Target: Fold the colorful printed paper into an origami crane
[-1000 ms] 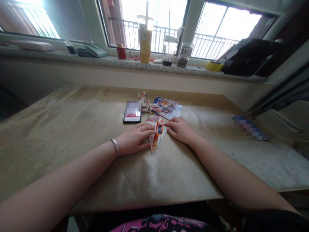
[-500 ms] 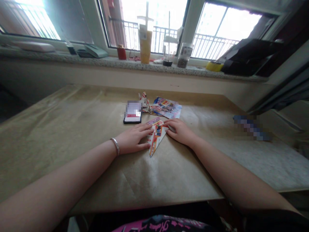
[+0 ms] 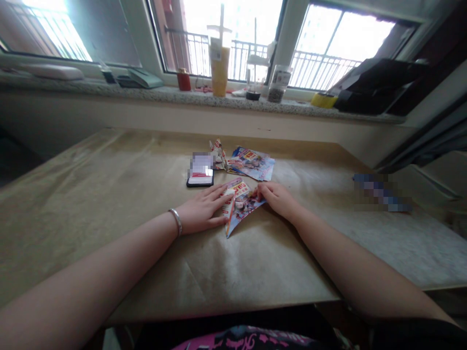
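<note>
Viewing remotely through the head camera, reading left to right. A black-edged, rectangular phone (image 3: 200,181) lies on the tan, cloth-like tabletop (image 3: 153,272), just beyond the left hand (image 3: 202,209); I see no shift in it. That hand, with a silvery bangle (image 3: 175,221) at its wrist, stays flat, fingers loosely spread, pressing the left side and gripping nothing. Behind, a white-and-red creased paper piece (image 3: 219,154) sits unchanged.

At centre, between the hands and nearer me than the phone, is the colourful, printed, partly folded paper sheet (image 3: 242,206), its point towards me. Change noted: half a second ago its right flap lay folded inward, white side up; now it is turned outward, showing pale-blue illustrated print. The left flap remains folded. I judge that the right fold is open for adjustment, so the sheet's two sides no longer match.

Farther back, the blue-and-pink printed paper pile (image 3: 253,163) is undisturbed. The right hand (image 3: 280,199) has moved slightly outward, fingers curled nearly closed, apparently pinching the flap's outer corner; exact fingertip contact is hidden.
</note>
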`<state>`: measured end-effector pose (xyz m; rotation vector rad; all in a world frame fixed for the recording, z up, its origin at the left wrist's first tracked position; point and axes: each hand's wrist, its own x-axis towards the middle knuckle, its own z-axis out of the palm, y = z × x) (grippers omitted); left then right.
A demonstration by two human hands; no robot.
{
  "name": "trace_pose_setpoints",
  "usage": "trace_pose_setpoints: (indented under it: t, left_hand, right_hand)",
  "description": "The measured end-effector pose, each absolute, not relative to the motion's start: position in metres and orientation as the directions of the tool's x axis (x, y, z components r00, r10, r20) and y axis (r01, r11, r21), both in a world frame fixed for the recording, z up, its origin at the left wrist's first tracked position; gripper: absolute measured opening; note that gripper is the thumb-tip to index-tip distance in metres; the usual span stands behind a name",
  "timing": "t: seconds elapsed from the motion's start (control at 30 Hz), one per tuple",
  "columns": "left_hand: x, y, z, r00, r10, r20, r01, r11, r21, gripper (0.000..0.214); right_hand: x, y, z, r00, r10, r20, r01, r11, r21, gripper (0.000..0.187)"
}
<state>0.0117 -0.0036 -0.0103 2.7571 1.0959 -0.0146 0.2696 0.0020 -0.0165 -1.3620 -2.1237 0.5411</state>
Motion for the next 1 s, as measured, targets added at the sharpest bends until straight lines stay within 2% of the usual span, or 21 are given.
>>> trace_pose_setpoints:
  t: [0.1,0.17,0.2,0.27,0.43,0.73,1.0]
  left_hand:
    - [0.011,-0.003,-0.012,0.72,0.69,-0.067,0.691,-0.706,0.154,0.069]
    - [0.011,-0.003,-0.013,0.727,0.685,-0.048,0.683,-0.715,0.147,0.07]
    - [0.01,-0.003,-0.013,0.728,0.684,-0.043,0.682,-0.718,0.14,0.071]
    - [0.01,-0.003,-0.014,0.719,0.693,-0.041,0.692,-0.711,0.123,0.074]
    - [0.011,-0.004,-0.016,0.673,0.739,-0.003,0.736,-0.67,0.096,0.082]
    - [0.011,0.003,-0.015,0.644,0.759,0.101,0.749,-0.652,0.119,0.07]
    - [0.004,0.007,-0.018,0.642,0.733,0.225,0.69,-0.68,0.247,0.079]
  right_hand:
    - [0.271,0.0,-0.014,-0.415,0.875,0.25,0.72,0.484,-0.498,0.025]
    - [0.272,-0.001,-0.013,-0.543,0.796,0.267,0.673,0.603,-0.428,0.01]
    - [0.273,-0.002,-0.013,-0.605,0.751,0.267,0.635,0.656,-0.407,0.009]
    - [0.273,-0.004,-0.012,-0.677,0.692,0.251,0.587,0.713,-0.383,0.019]
    - [0.266,-0.01,-0.011,-0.716,0.665,0.213,0.583,0.737,-0.342,0.038]
    - [0.258,-0.017,-0.007,-0.744,0.643,0.182,0.598,0.762,-0.247,0.043]
    - [0.257,-0.017,-0.007,-0.735,0.654,0.18,0.616,0.755,-0.227,0.042]
